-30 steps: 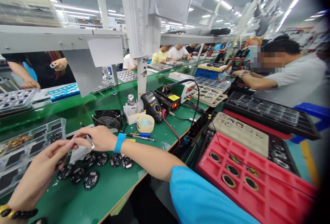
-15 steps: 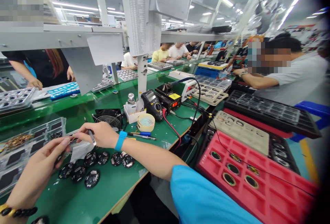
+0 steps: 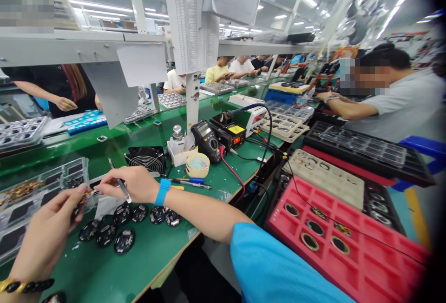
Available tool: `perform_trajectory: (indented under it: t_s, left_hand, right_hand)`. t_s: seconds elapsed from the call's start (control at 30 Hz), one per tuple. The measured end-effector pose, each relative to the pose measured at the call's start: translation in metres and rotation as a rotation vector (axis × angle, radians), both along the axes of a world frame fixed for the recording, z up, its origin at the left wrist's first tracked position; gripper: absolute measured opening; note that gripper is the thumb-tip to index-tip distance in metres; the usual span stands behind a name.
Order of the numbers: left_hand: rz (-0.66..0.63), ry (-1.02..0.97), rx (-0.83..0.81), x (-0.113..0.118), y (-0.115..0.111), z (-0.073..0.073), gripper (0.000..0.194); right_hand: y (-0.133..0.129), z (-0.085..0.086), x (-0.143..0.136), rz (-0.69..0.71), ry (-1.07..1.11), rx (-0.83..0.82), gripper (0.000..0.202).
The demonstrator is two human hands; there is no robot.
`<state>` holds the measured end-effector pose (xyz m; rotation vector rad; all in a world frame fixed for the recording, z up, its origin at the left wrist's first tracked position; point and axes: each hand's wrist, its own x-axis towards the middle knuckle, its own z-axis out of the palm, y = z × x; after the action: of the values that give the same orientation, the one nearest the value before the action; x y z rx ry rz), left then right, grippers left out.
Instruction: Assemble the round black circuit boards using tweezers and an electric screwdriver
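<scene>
My left hand [image 3: 57, 221], with a beaded bracelet at its wrist, is closed on a small dark round part [image 3: 77, 210] at the lower left. Opposite it, my right hand [image 3: 130, 184] holds slim metal tweezers [image 3: 122, 189] that slant through its fingers. The fingertips of both hands almost meet; the tiny thing between them is too small to name. Below them on the green mat lie several round black parts [image 3: 124, 241]. A white piece of paper or cloth [image 3: 106, 206] lies just under my right hand.
A clear compartment tray [image 3: 42, 180] stands at the left. Behind my right hand are a black fan [image 3: 146, 160], a yellowish round tub [image 3: 197, 165], a multimeter [image 3: 207, 140] and pens [image 3: 191, 183]. A red tray [image 3: 334, 233] lies at the right, with a seated person [image 3: 393, 94] beyond.
My right hand has shifted slightly left, and its tweezers stand at a changed angle. My left fingers have moved a little. Across the bench, a person's hand has lifted away from a tray.
</scene>
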<state>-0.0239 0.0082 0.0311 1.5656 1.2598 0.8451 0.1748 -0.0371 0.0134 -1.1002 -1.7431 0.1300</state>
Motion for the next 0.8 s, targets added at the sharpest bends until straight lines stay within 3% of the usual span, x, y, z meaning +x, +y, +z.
perform_trajectory:
  t_s: [0.13, 0.33, 0.47, 0.8]
  left_hand:
    - [0.025, -0.138, -0.114, 0.0018, 0.0012, 0.0008, 0.077]
    - [-0.021, -0.278, -0.238, 0.0010, 0.0006, 0.0044, 0.072]
    - [-0.118, -0.271, -0.238, -0.0003, 0.0002, 0.0058, 0.070]
    - [-0.177, -0.261, -0.255, -0.0032, 0.0028, -0.0017, 0.054]
  right_hand:
    - [-0.0008, 0.0005, -0.0003, 0.000, -0.019, 0.002, 0.019]
    - [-0.0017, 0.0053, 0.0047, -0.113, 0.085, -0.071, 0.016]
    - [-0.0002, 0.0062, 0.0078, -0.127, 0.155, -0.112, 0.015]
    - [-0.0013, 0.0075, 0.0073, -0.139, 0.131, -0.157, 0.016]
